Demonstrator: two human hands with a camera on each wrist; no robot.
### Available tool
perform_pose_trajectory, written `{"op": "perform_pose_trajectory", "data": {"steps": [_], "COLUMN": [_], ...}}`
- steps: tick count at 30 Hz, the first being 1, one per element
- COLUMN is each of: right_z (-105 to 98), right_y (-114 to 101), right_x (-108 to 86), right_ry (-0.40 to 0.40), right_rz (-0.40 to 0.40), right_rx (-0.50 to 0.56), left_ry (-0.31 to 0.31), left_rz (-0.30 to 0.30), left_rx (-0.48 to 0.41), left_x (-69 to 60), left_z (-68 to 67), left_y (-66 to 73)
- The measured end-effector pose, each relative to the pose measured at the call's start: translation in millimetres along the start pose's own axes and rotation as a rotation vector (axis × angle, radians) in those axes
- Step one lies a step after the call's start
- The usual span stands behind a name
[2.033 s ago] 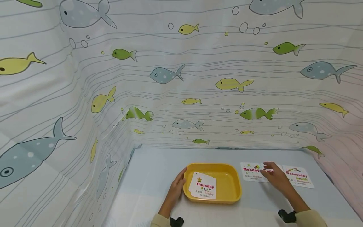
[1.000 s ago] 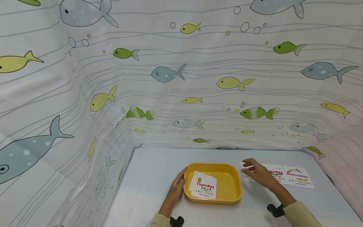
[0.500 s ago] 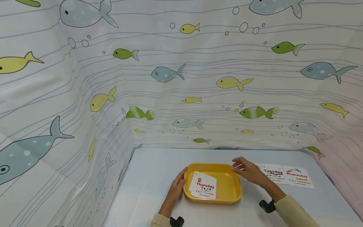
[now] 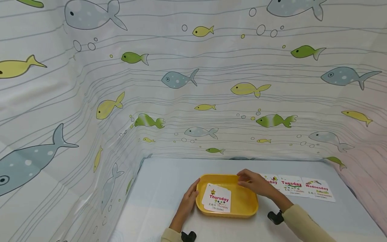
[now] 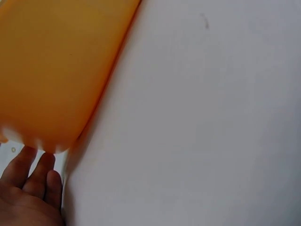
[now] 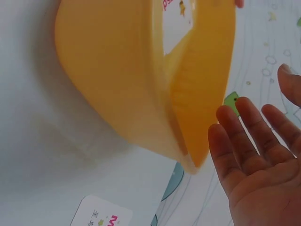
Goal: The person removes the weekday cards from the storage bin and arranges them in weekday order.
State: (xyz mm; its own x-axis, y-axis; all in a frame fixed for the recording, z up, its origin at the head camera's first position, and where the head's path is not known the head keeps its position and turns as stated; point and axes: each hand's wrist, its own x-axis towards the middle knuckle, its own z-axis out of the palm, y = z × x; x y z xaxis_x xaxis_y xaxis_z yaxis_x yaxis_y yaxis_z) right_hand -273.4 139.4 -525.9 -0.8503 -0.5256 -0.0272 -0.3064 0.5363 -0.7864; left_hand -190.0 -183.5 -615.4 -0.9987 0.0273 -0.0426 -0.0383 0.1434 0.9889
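Observation:
A yellow tray sits on the table with a small stack of white cards in it. The top card reads "Thursday". My left hand rests against the tray's left end; in the left wrist view its extended fingers touch the outer wall. Over the tray's back right part hovers my right hand, holding nothing. The right wrist view shows that hand's palm and spread fingers beside the tray's rim. How many cards lie under the top one is hidden.
To the right of the tray lie three cards in a row: a Monday card partly covered by my right hand, a Tuesday card and a Wednesday card. A fish-patterned cloth rises behind the table.
My right hand has moved left from above the Monday and Tuesday cards to above the tray, uncovering the Tuesday card. The left hand and the tray stay where they were.

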Motion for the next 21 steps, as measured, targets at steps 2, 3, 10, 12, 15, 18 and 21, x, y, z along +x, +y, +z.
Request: {"op": "perform_pose_trajectory", "data": {"steps": [2, 3, 10, 12, 15, 18, 21], "right_z": [1.9, 3.1, 12.1, 14.8, 18.8, 22.3, 26.1], "right_y": [-1.8, -2.3, -3.8, -4.0, -4.7, -6.1, -6.8], "right_x": [3.4, 5.3, 18.6, 22.4, 28.0, 32.6, 36.0], "right_ry": [-0.009, -0.012, -0.037, -0.048, -0.066, -0.078, -0.088], "right_rz": [-0.018, -0.027, -0.104, -0.112, -0.118, -0.118, -0.104], "right_rx": [-0.002, -0.007, -0.055, -0.061, -0.066, -0.061, -0.044], "left_ry": [0.001, 0.002, 0.006, 0.004, 0.005, 0.008, 0.006], "left_rz": [0.004, 0.003, -0.002, 0.002, 0.007, 0.012, 0.007], "left_rx": [0.003, 0.003, 0.002, 0.001, 0.0, -0.002, -0.009], "left_x": [0.2, 0.3, 0.4, 0.1, -0.3, -0.6, -0.2], "left_z": [-0.1, 0.0, 0.1, -0.2, -0.6, -1.0, -0.6], "left_y": [0.1, 0.4, 1.2, 1.0, 1.1, 2.2, 2.6]}}
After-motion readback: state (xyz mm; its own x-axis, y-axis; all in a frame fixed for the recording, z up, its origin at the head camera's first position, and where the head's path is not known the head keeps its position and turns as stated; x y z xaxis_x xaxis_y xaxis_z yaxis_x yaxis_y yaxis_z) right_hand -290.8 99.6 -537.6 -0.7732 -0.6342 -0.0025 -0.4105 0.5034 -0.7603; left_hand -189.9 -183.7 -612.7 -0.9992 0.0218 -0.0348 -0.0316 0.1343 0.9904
